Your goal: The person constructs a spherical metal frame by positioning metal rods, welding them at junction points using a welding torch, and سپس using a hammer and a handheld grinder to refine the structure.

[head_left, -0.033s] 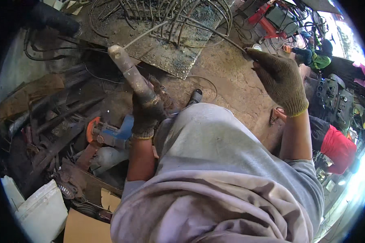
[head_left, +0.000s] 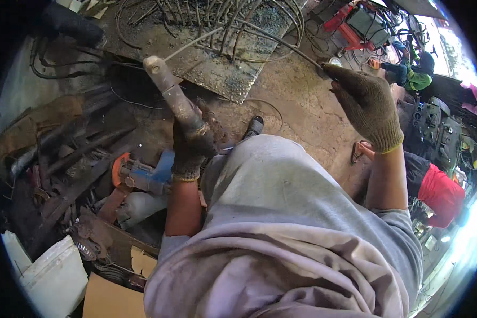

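Note:
In a brown knitted glove, my left hand (head_left: 188, 156) is closed around a worn welding electrode holder (head_left: 177, 103). A thin pale welding rod (head_left: 191, 45) runs from the holder's tip up to the right, toward a cluster of bent metal rods (head_left: 212, 21) on a dirty metal plate (head_left: 196, 66). My right hand (head_left: 371, 103), gloved alike, pinches the near end of a long thin metal rod (head_left: 281, 41). That rod slants left and up to the same cluster. Whether the two rods touch there, I cannot tell.
An angle grinder (head_left: 143, 172) with an orange guard lies among scrap metal (head_left: 63, 175) on the left. A red-framed machine (head_left: 350, 29) stands at far right. Two people are nearby, one with a green garment (head_left: 420, 78), another with a red one (head_left: 442, 193).
The electrode holder and its welding rod have shifted very slightly up and to the right with my left hand. My right hand has hardly moved.

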Demonstrator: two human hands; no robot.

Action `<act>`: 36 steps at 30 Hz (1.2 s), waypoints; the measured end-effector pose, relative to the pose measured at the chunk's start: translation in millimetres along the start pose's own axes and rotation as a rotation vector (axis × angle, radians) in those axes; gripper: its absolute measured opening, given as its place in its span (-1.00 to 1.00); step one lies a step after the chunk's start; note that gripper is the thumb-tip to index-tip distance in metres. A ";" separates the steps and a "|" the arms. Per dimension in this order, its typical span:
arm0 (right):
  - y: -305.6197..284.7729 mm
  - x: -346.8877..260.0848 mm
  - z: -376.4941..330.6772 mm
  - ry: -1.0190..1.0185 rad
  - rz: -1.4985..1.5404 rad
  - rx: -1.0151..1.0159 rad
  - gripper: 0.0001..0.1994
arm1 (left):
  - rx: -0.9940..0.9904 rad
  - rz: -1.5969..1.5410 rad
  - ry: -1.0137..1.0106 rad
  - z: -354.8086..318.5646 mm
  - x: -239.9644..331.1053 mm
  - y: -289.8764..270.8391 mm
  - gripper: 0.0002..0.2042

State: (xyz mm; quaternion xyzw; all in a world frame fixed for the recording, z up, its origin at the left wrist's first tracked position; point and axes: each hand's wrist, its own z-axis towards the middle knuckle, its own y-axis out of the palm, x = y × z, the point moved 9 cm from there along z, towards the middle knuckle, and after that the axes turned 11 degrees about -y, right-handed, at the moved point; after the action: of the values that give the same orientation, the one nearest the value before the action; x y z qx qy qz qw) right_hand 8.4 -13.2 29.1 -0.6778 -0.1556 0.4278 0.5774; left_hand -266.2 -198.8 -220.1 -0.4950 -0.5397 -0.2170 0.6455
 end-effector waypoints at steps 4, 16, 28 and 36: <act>0.0 2.2 -1.2 0.066 0.022 -0.004 -0.69 | 0.008 0.253 0.264 5.1 26.3 5.7 -0.65; -4.7 -2.8 4.1 0.135 -0.016 -0.114 -0.66 | -0.270 -0.382 -0.076 18.7 -18.0 18.8 -0.70; -3.7 1.0 3.2 0.096 0.022 -0.018 -0.66 | -0.179 0.110 0.131 25.5 8.8 13.7 -0.53; -1.4 5.0 -0.1 0.075 0.031 0.004 -0.68 | -0.211 0.221 0.155 25.5 12.6 24.0 -0.50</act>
State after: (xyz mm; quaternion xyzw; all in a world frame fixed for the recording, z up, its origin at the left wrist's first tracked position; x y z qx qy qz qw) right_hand 11.8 -9.3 28.4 -0.6946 -0.1225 0.4113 0.5773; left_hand -254.9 -163.4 -220.2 -0.5979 -0.4048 -0.2376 0.6497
